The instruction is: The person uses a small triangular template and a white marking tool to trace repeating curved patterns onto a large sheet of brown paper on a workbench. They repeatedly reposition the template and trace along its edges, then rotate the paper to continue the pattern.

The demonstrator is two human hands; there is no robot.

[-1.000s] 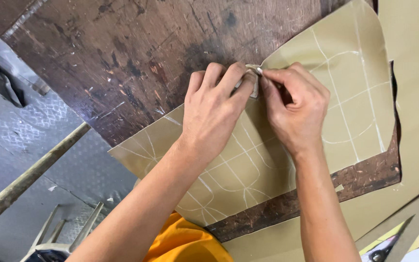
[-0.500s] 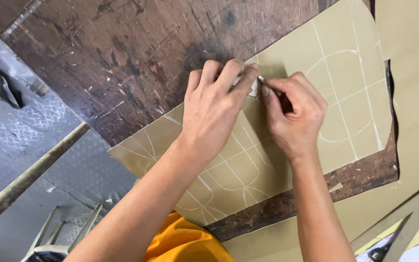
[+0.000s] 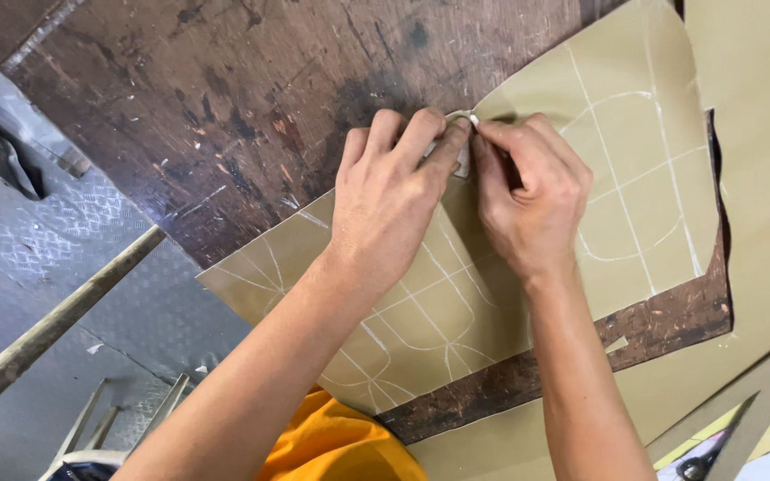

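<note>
An orange garment (image 3: 336, 445) shows at the bottom edge. Above it, both forearms reach up over a tan sheet (image 3: 634, 223) marked with white chalk lines, lying across the frame's centre and right on a worn dark wooden board (image 3: 225, 107). The left hand (image 3: 389, 200) lies flat on the sheet, fingers curled at its upper edge. The right hand (image 3: 528, 196) is closed, pinching a small pale piece (image 3: 462, 160) there; what it is, I cannot tell. A wooden pole (image 3: 55, 325) crosses lower left.

Bare dark scarred wooden tabletop (image 3: 225, 98) open up and left of both hands, flat chalk-lined olive sheet (image 3: 634, 205) no barrier, black-handled scissors (image 3: 701, 463) at lower right, long wooden pole (image 3: 55, 325) crossing beyond table's left edge
</note>
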